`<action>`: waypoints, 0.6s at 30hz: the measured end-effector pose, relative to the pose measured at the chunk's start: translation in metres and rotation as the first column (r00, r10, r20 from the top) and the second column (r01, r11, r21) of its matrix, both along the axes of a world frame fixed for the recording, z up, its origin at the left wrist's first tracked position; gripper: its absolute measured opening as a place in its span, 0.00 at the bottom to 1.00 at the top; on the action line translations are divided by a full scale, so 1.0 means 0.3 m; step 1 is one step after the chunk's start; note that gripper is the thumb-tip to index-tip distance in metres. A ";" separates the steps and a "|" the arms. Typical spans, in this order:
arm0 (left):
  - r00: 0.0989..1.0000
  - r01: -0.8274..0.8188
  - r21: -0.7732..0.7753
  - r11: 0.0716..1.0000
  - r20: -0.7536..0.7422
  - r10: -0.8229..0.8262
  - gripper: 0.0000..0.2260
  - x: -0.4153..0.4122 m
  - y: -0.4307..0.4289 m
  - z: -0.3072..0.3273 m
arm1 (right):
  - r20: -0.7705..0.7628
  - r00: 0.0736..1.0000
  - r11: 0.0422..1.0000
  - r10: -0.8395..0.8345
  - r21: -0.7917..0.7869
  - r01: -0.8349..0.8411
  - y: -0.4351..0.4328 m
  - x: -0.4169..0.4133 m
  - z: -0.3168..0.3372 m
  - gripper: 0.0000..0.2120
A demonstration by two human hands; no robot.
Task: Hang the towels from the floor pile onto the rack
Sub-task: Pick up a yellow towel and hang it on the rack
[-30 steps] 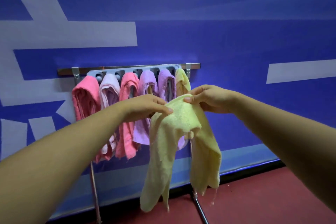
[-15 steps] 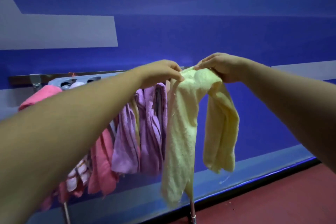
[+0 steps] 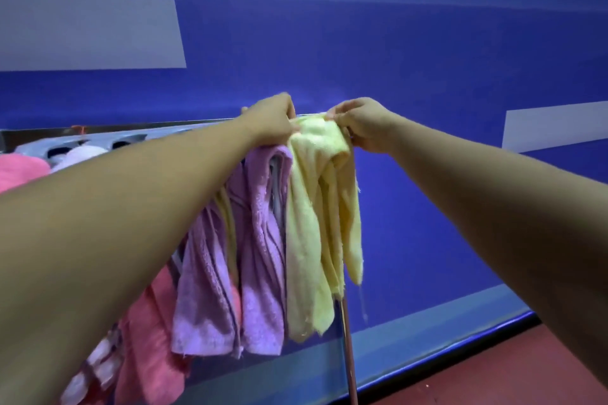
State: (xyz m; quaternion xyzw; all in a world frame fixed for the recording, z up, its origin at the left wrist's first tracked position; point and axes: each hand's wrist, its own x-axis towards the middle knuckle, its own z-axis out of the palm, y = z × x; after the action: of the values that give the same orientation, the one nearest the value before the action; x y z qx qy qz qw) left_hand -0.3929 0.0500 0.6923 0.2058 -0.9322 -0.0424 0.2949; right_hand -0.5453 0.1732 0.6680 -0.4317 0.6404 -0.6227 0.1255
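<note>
Several towels hang in a row on the rack (image 3: 108,138), whose grey slotted bar runs along the blue wall (image 3: 427,59). At the far left a pink towel (image 3: 19,171) sits on the bar, with a pale pink towel (image 3: 82,153) just beside it. Lower down, beneath the left forearm (image 3: 131,207), a coral towel (image 3: 148,339) hangs. To its right hang the purple towels (image 3: 263,256), touching each other. The left hand (image 3: 273,123) is at the top of the rack, above the purple towels. Its grip is closed, with the fingers curled onto the left top edge of the yellow towel (image 3: 309,223). The yellow towel is draped at the right end of the row, touching the nearest purple towel, with its folds hanging straight down. The right hand (image 3: 365,125) has its grip pinched on the right top edge of the same towel, fingers curled. Below the yellow towel a thin metal pole (image 3: 348,355) descends toward the red floor (image 3: 493,378).
</note>
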 end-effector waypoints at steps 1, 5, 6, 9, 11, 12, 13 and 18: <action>0.997 -0.016 0.003 1.000 -0.074 0.016 0.06 -0.007 -0.009 -0.008 | 0.031 1.000 0.997 -0.002 -0.074 0.005 -0.014 -0.008 -0.017 0.04; 0.999 -0.035 -0.096 0.995 -0.020 0.033 0.07 -0.013 -0.022 -0.044 | -0.095 0.991 0.996 -0.092 -0.015 0.091 -0.049 -0.004 -0.104 0.09; 0.999 -0.045 -0.152 0.987 0.000 0.045 0.05 -0.012 -0.018 -0.044 | -0.127 0.984 0.992 -0.125 -0.006 0.125 -0.056 0.000 -0.119 0.09; 0.995 -0.101 -0.442 0.891 -0.054 0.086 0.04 -0.002 0.001 -0.033 | -0.272 0.937 0.976 -0.218 -0.041 0.215 -0.035 0.040 -0.126 0.08; 0.997 -0.058 -0.530 0.846 -0.078 0.020 0.06 0.015 0.018 -0.043 | -0.249 0.949 0.980 -0.194 -0.093 0.176 -0.002 0.064 -0.123 0.11; 0.998 -0.027 -0.531 0.847 -0.062 -0.007 0.08 0.026 0.024 -0.062 | -0.191 0.974 0.988 -0.122 -0.113 0.102 0.017 0.077 -0.126 0.12; 0.999 -0.016 -0.528 0.849 -0.040 -0.006 0.10 0.036 0.028 -0.085 | -0.143 0.989 0.992 -0.043 -0.125 0.025 0.033 0.090 -0.133 0.11; 0.971 -0.041 -0.520 0.853 0.179 0.156 0.07 0.067 0.056 -0.139 | -0.170 0.985 0.998 0.031 -0.057 -0.042 0.059 0.118 -0.191 0.11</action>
State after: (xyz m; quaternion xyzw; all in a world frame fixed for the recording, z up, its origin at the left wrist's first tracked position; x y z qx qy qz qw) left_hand -0.3727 0.0669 0.6506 0.1710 -0.9242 0.2448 0.2382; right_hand -0.5100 0.1909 0.6108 -0.4980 0.6217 -0.6005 0.0692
